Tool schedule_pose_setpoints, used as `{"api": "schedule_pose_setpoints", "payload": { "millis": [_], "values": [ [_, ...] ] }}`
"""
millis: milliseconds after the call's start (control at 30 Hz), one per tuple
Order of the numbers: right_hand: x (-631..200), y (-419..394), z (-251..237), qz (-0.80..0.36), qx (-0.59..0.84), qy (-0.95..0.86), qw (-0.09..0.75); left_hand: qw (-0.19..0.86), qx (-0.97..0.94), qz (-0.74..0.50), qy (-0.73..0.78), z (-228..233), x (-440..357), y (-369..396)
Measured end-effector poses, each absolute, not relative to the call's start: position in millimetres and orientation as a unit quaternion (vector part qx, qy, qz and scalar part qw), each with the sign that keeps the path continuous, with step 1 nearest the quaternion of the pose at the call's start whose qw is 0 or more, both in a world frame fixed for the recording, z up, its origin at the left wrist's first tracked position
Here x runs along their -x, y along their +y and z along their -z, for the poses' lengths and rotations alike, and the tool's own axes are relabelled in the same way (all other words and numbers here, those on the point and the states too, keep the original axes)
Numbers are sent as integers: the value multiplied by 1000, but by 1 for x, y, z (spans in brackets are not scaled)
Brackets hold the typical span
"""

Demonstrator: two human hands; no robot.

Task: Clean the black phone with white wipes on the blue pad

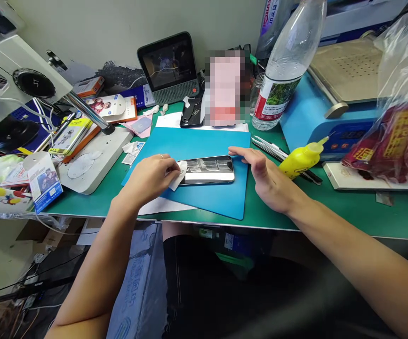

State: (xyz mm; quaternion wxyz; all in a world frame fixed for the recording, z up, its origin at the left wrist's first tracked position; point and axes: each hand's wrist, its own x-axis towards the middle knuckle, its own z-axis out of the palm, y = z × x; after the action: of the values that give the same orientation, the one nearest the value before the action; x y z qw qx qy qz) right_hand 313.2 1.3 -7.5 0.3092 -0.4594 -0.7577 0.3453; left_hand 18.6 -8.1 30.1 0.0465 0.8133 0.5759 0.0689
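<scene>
A smartphone (209, 170) with a dark, reflective face lies flat on a blue mat (207, 200). My left hand (154, 176) is at the phone's left end, its fingers closed on a small white wipe (179, 176) that touches that end. Past the phone's right end, my right hand (265, 176) is held out with its fingers stretched and nothing in them. A yellow squeeze bottle (300, 161) with a thin needle tip lies just beyond the right hand, beside some tweezers (269, 148).
A microscope (37, 75) stands at the left near several small boxes. Behind the mat are a smart display (170, 68) and a black phone part (191, 112). A tall water bottle (284, 75), a blue heating machine (331, 113) and a plastic bag (394, 136) crowd the right.
</scene>
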Motion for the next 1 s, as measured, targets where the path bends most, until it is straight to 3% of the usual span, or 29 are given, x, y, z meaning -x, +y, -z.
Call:
{"api": "schedule_pose_setpoints", "payload": {
  "millis": [533,867,1000],
  "values": [
    [-313,7,19,-331,447,-762,332,38,-863,-45,502,-29,-131,26],
    [-311,2,11,-335,462,-758,316,30,-780,-30,624,-30,-36,13],
    [-310,2,9,-332,460,-761,315,5,-777,-20,629,-28,-34,7]
  ]
}}
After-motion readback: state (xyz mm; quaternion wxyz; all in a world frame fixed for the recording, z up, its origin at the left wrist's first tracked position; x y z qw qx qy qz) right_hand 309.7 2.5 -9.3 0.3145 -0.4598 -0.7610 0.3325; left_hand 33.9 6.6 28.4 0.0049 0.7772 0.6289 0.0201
